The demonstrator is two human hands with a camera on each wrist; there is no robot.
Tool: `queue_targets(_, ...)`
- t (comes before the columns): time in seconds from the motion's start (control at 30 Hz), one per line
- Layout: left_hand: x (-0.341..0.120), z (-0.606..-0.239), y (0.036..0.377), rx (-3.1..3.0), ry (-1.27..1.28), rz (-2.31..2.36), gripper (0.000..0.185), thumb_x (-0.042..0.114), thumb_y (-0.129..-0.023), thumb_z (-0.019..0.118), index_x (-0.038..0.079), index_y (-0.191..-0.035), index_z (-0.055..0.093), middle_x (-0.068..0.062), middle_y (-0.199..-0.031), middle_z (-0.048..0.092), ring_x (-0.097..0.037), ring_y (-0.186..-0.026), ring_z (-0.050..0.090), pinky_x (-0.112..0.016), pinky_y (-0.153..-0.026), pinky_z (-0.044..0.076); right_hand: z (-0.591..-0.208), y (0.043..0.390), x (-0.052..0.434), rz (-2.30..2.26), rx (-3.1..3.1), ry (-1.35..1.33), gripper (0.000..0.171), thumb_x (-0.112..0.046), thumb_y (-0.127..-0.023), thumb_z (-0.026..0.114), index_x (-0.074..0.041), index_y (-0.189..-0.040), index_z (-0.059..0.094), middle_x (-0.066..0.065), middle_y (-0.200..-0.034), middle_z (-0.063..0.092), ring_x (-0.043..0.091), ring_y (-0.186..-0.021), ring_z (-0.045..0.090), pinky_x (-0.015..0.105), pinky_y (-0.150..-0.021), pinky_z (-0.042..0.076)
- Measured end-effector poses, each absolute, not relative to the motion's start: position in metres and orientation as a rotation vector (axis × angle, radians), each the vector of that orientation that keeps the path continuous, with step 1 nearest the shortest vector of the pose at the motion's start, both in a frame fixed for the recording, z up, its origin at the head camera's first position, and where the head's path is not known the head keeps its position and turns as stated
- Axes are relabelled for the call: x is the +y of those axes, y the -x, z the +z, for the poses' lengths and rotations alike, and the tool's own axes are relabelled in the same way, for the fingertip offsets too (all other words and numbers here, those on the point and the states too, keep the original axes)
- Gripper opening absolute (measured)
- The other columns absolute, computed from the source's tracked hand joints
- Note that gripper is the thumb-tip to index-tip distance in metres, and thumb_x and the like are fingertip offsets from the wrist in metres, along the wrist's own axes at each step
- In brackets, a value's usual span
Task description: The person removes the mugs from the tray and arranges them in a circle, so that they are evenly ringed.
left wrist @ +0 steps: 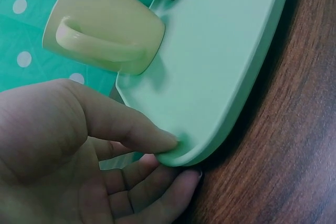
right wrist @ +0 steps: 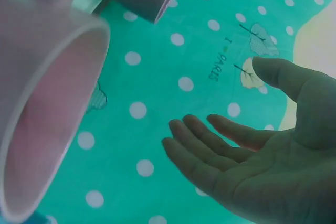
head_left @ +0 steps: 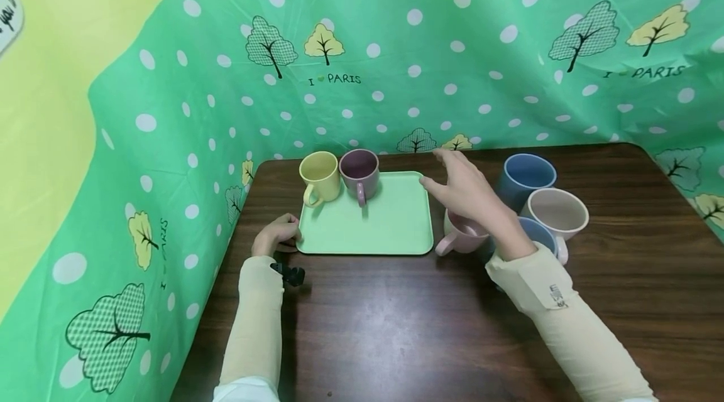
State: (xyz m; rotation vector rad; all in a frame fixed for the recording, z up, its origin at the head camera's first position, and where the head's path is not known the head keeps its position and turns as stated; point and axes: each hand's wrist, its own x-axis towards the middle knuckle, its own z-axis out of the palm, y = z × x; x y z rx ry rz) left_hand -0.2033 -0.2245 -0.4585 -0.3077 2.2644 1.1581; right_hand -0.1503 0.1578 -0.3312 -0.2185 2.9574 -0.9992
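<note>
A pale green tray (head_left: 390,226) lies on the table, with a yellow mug (head_left: 323,181) and a purple mug (head_left: 362,177) standing side by side along its back left part. My left hand (head_left: 277,233) pinches the tray's front left corner; in the left wrist view the thumb presses on top and the fingers are underneath. Above the right side of the tray hovers my right hand (head_left: 466,191), fingers spread and holding nothing. Partly behind that hand and forearm stands a pink mug (head_left: 460,235), just off the tray's right edge, its handle towards the tray.
Right of the pink mug cluster a dark blue mug (head_left: 526,177), a cream mug (head_left: 557,212) and another blue mug (head_left: 540,235), the last largely covered by the right forearm. A green dotted cloth (head_left: 384,75) rises behind the table (head_left: 384,326) and along its left side.
</note>
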Motion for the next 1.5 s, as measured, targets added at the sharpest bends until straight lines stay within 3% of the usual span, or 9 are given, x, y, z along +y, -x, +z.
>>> queue_targets(0.27, -0.224, -0.459, 0.204, 2.264, 0.333, 1.145, 0.033, 0.000, -0.084, 0.054, 0.003, -0.115, 0.043, -0.013, -0.099, 0.048, -0.022, -0.075, 0.053, -0.031, -0.066, 0.053, -0.340, 0.179, 0.139, -1.147, 2.867, 0.326, 0.067, -0.026, -0.092, 0.059, -0.002, -0.147, 0.028, 0.019, -0.145, 0.038, 0.034, -0.131, 0.040, 0.050, -0.105, 0.038)
queue_targets(0.57, -0.223, -0.458, 0.206, 2.280, 0.324, 1.129, 0.035, 0.001, -0.084, 0.053, 0.003, -0.117, 0.042, -0.014, -0.101, 0.047, -0.021, -0.075, 0.052, -0.032, -0.066, 0.054, -0.356, 0.201, 0.115, -1.145, 2.832, 0.361, 0.069, -0.022, -0.090, 0.062, -0.002, -0.147, 0.028, 0.020, -0.144, 0.037, 0.034, -0.129, 0.042, 0.048, -0.102, 0.042)
queue_targets(1.07, -0.224, -0.459, 0.206, 2.275, 0.344, 1.138, 0.033, 0.002, -0.083, 0.052, 0.004, -0.115, 0.043, -0.012, -0.096, 0.047, -0.021, -0.075, 0.051, -0.031, -0.066, 0.053, -0.368, 0.227, 0.092, -1.064, 2.827, 0.475, 0.083, -0.033, -0.087, 0.068, -0.002, -0.149, 0.022, 0.019, -0.152, 0.027, 0.033, -0.140, 0.028, 0.048, -0.112, 0.031)
queue_targets(1.5, -0.225, -0.457, 0.206, 2.279, 0.316, 1.134, 0.032, 0.001, -0.084, 0.052, 0.002, -0.115, 0.044, -0.013, -0.097, 0.049, -0.021, -0.075, 0.052, -0.032, -0.068, 0.053, -0.375, 0.247, 0.071, -1.048, 2.759, 0.465, 0.090, -0.036, -0.083, 0.072, -0.003, -0.149, 0.021, 0.019, -0.149, 0.028, 0.029, -0.134, 0.034, 0.044, -0.109, 0.035)
